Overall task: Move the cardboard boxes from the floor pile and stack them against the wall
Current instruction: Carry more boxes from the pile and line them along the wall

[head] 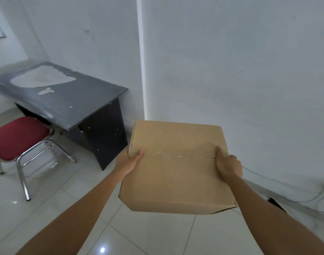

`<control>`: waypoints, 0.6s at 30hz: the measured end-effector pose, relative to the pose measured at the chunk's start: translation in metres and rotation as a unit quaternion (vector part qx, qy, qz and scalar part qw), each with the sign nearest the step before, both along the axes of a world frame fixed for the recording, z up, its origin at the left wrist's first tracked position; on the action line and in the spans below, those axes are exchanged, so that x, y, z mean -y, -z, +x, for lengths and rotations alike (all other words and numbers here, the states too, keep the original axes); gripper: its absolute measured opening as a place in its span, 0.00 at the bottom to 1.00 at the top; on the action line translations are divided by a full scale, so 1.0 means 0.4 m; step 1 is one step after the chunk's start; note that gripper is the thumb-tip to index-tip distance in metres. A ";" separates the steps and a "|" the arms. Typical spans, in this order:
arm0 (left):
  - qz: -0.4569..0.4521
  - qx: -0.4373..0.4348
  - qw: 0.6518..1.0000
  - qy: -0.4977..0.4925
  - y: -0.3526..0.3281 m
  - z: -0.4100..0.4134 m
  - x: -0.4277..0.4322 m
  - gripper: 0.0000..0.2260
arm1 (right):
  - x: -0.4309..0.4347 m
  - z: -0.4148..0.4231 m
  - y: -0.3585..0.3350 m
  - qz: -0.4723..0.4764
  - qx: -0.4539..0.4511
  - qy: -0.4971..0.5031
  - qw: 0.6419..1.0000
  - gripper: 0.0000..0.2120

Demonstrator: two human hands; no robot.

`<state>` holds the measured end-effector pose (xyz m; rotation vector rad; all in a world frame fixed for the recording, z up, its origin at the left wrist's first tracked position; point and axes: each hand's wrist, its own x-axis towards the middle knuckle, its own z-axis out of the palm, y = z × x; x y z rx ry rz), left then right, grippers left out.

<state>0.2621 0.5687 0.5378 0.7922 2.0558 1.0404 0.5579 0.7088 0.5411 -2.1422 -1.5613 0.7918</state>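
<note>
**Box** point(176, 168): plain brown card, flaps closed, one seam across the top. It is held in the air just short of the wall point(231, 70), with its far edge near the wall's outer corner. The near right corner, farthest from the wall, is dented and slightly split.

**Left hand** point(129, 162): grips the box's left edge at the seam. My thumb point(138, 153) lies flat on top; the other fingers go down the side, out of sight (how far they curl I cannot tell).

**Right hand** point(229, 164): grips the right edge at the same seam, thumb pressed on top, knuckles bent over the edge.

**Room to move**: the tiled floor point(148, 232) lies open under the box and up to the wall's foot.

**Desk** point(65, 96): grey top, chipped white, standing against the wall left of the corner.

**Stool** point(19, 137): red seat, chrome legs, farther out from the wall than the desk.

**Cable** point(304, 197): white, trailing along the wall's foot on the right.
</note>
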 end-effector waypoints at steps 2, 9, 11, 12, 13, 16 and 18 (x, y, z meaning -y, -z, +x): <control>0.005 0.005 1.000 0.011 0.003 0.040 -0.064 0.24 | -0.047 0.044 0.002 0.000 0.006 0.015 1.000 0.42; -0.001 0.034 0.999 0.041 0.043 0.106 -0.275 0.24 | -0.194 0.141 0.058 -0.017 0.003 0.059 0.998 0.41; -0.014 0.027 0.998 0.059 0.056 0.110 -0.341 0.23 | -0.236 0.155 0.087 -0.026 0.002 0.072 0.997 0.42; -0.022 0.023 0.997 0.069 0.066 0.110 -0.376 0.24 | -0.257 0.159 0.101 -0.032 0.002 0.078 0.996 0.42; -0.030 0.018 0.996 0.079 0.080 0.108 -0.412 0.24 | -0.279 0.162 0.114 -0.037 0.003 0.083 0.996 0.42; -0.056 0.005 0.993 0.104 0.121 0.099 -0.525 0.24 | -0.341 0.165 0.145 -0.053 0.015 0.104 0.993 0.41; -0.062 0.007 0.990 0.124 0.144 0.101 -0.599 0.24 | -0.387 0.170 0.170 -0.053 0.018 0.121 0.991 0.42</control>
